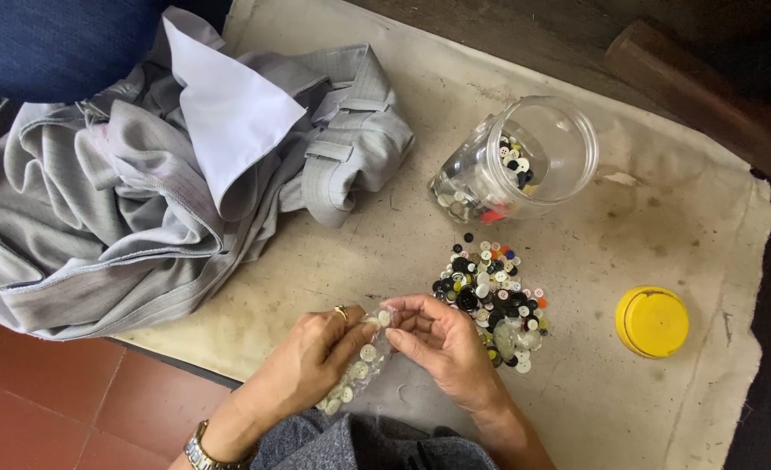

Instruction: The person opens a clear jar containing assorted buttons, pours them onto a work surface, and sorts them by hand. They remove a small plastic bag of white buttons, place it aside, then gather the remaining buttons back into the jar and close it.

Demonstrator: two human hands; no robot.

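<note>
**Sorting through buttons on a stained cloth**

Covering most of the frame is a pale, stained cloth point(577, 365) spread over the surface, likely there to keep small pieces from rolling off and to set them off against a light ground. In the upper left lies a crumpled grey garment point(98, 218) with a white lining panel point(229, 113) turned outward, pushed to the side so the middle stays free for the work. Above centre right, a clear plastic jar point(525, 161) lies on its side with its mouth toward the upper right, some buttons left inside; tipped over like this, it appears to have been poured out. Just below it sits a heap of mixed buttons point(490, 296), black, white and coloured, close by the hands. At the right edge the jar's yellow lid point(652, 321) rests apart, out of the way.

Near the bottom centre, the left hand point(311, 357) is closed around a small clear bag of white buttons point(357, 374), holding it up off the cloth. The right hand point(442, 344) is half curled, its fingertips point(394, 313) pinching at the bag's upper end, seemingly at its opening. A ring point(341, 311) shows on the left hand and a wristwatch point(201, 448) on its wrist.
</note>
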